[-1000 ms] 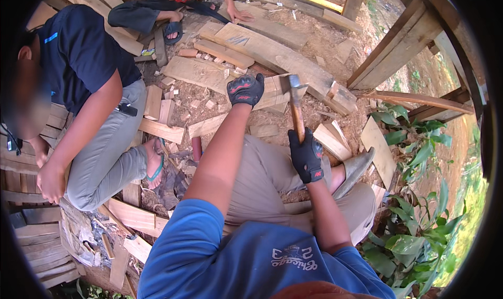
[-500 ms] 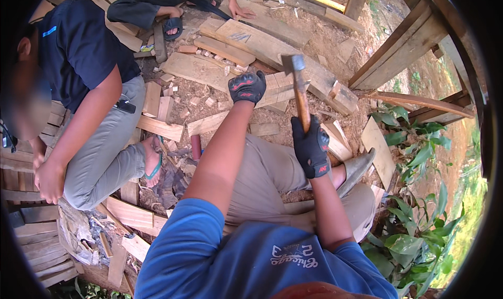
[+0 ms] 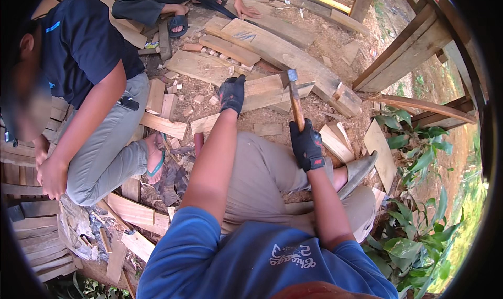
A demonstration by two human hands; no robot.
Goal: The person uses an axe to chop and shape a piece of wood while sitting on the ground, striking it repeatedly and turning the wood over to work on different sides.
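My right hand (image 3: 307, 146), in a black glove, is wrapped round the wooden handle of a hammer (image 3: 296, 107). The hammer's metal head is at the upper face of a wooden board (image 3: 264, 89), near its right end; whether they touch I cannot tell. Further left on this board lies my left hand (image 3: 231, 94), also gloved in black, its fingers curled over the far side and partly hidden. The board runs crosswise beyond my bent leg.
Long planks (image 3: 285, 50) lie beyond the board, with small wood offcuts (image 3: 199, 99) scattered around. A seated person (image 3: 84, 47) is close on the left; another person's hand (image 3: 245, 8) rests on a plank at the far side. Leafy plants (image 3: 406, 244) grow at right.
The hammer has come down, its head now lower and closer to the board. My left hand has shifted slightly left and lies flatter over the board.
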